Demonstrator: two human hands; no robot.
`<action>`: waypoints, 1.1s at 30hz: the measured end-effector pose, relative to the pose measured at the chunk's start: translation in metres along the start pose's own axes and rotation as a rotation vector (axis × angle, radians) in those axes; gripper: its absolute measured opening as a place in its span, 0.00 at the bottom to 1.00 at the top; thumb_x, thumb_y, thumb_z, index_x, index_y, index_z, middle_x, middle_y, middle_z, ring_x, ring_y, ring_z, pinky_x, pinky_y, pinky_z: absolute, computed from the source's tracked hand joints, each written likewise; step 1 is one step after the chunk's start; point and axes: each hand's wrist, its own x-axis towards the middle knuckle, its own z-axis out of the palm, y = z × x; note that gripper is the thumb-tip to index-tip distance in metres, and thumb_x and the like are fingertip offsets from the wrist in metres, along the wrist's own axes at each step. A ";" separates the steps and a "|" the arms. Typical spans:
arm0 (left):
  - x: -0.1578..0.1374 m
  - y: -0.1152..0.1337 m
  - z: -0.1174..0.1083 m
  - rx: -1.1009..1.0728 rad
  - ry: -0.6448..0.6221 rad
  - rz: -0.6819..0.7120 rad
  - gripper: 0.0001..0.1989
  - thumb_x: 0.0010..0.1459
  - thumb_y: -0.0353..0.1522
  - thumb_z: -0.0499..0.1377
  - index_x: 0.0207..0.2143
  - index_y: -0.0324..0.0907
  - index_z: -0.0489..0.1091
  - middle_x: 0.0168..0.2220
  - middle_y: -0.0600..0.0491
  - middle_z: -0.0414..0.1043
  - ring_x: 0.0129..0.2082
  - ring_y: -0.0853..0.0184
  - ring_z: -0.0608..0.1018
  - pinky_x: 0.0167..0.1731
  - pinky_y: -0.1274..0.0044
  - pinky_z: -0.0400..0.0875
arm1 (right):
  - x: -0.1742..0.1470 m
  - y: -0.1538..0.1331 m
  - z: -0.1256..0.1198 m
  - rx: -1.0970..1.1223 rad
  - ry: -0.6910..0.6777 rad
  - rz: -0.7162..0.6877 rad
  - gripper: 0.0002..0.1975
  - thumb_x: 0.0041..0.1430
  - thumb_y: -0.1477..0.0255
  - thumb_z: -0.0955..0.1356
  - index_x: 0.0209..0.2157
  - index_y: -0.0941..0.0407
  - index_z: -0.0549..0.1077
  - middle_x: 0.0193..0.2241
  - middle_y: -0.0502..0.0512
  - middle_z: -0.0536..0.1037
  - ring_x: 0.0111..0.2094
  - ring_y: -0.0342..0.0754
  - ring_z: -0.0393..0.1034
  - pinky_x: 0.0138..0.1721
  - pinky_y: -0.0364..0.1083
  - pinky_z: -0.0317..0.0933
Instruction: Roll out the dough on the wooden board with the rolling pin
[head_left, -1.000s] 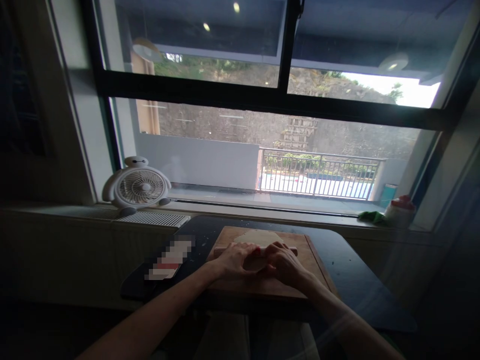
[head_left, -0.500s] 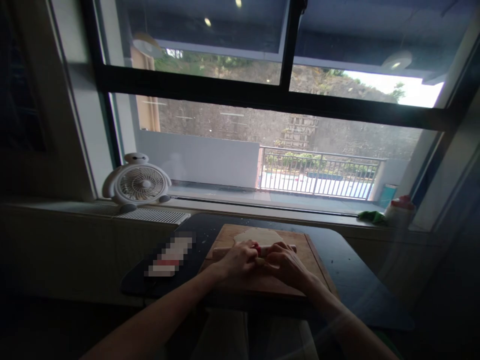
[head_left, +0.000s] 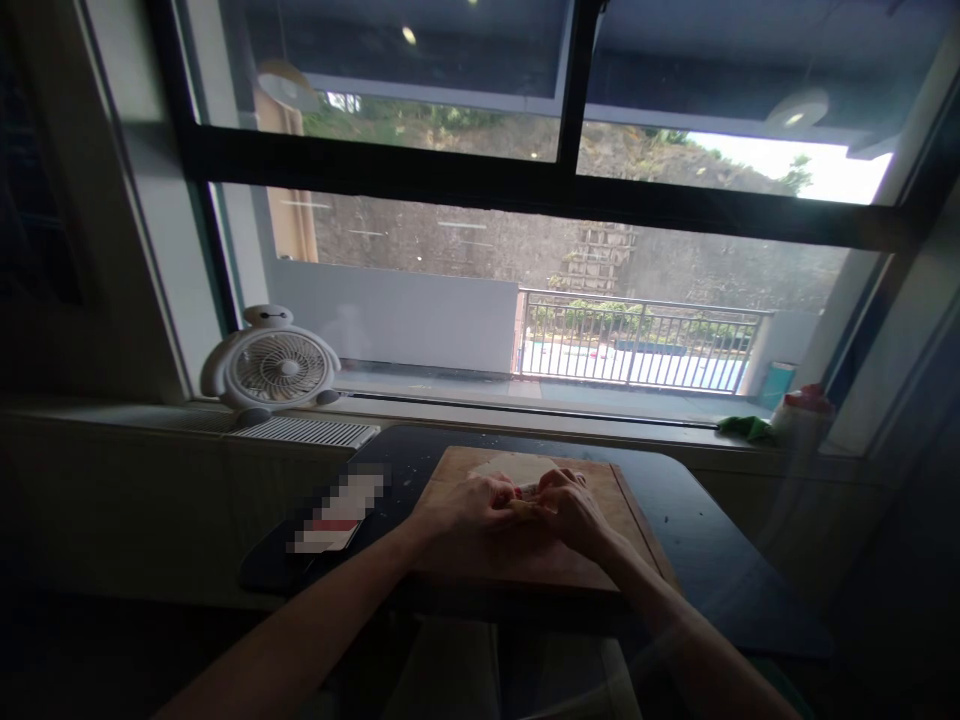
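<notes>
A wooden cutting board [head_left: 465, 560] lies on the dark table, and a flat pale sheet of dough [head_left: 517, 464] rests on its far half. A rolling pin [head_left: 529, 490] with a red mark lies across the board at the dough's near edge, mostly covered by my hands. My left hand [head_left: 486, 500] is closed with curled fingers on its left part. Close beside it, my right hand [head_left: 566, 503] curls over the right part. A tan strip shows under the fingertips between both hands; I cannot tell what it is.
The dark table [head_left: 720, 560] stands against the window sill. To the board's left lies a blurred pale object with a red band [head_left: 337, 525]. A white fan [head_left: 274, 365] sits on the sill, with a green cloth [head_left: 745, 428] and a red-topped bottle [head_left: 802, 415] at the right.
Both hands have shifted slightly and cover more of the rolling pin, whose ends showed before. Less of the dough sheet is visible now. The camera has moved a little.
</notes>
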 end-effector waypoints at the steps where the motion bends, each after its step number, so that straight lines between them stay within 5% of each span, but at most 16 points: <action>1: -0.002 0.000 0.000 0.031 -0.003 0.023 0.11 0.52 0.41 0.55 0.27 0.44 0.70 0.40 0.56 0.70 0.38 0.67 0.72 0.44 0.76 0.62 | 0.000 0.001 0.000 0.004 0.007 0.004 0.09 0.56 0.66 0.66 0.26 0.52 0.75 0.37 0.49 0.72 0.42 0.45 0.62 0.45 0.46 0.51; 11: -0.013 -0.004 0.004 0.138 0.061 0.063 0.10 0.56 0.36 0.52 0.29 0.43 0.71 0.44 0.54 0.69 0.37 0.68 0.73 0.41 0.78 0.63 | -0.026 0.014 0.015 0.140 0.038 -0.069 0.08 0.56 0.66 0.66 0.31 0.53 0.75 0.37 0.52 0.72 0.39 0.45 0.63 0.39 0.43 0.56; 18: -0.007 -0.009 -0.001 0.047 0.069 0.056 0.12 0.57 0.37 0.51 0.29 0.43 0.71 0.39 0.56 0.70 0.34 0.70 0.72 0.37 0.80 0.63 | -0.016 0.009 0.013 0.157 0.135 -0.037 0.11 0.60 0.67 0.63 0.29 0.52 0.76 0.34 0.51 0.73 0.37 0.44 0.63 0.41 0.44 0.54; 26: -0.012 0.001 0.004 0.164 0.029 0.047 0.10 0.54 0.41 0.55 0.34 0.47 0.72 0.45 0.55 0.68 0.43 0.64 0.71 0.50 0.71 0.57 | -0.017 0.007 0.019 0.122 0.045 0.006 0.08 0.56 0.68 0.65 0.29 0.54 0.75 0.33 0.50 0.73 0.34 0.43 0.64 0.36 0.42 0.54; 33: -0.001 -0.010 0.003 0.139 0.062 0.082 0.09 0.54 0.35 0.53 0.30 0.45 0.72 0.41 0.56 0.71 0.38 0.68 0.73 0.42 0.77 0.62 | -0.010 0.008 0.024 0.017 0.081 -0.053 0.10 0.60 0.69 0.63 0.28 0.53 0.74 0.31 0.50 0.72 0.34 0.43 0.63 0.37 0.42 0.53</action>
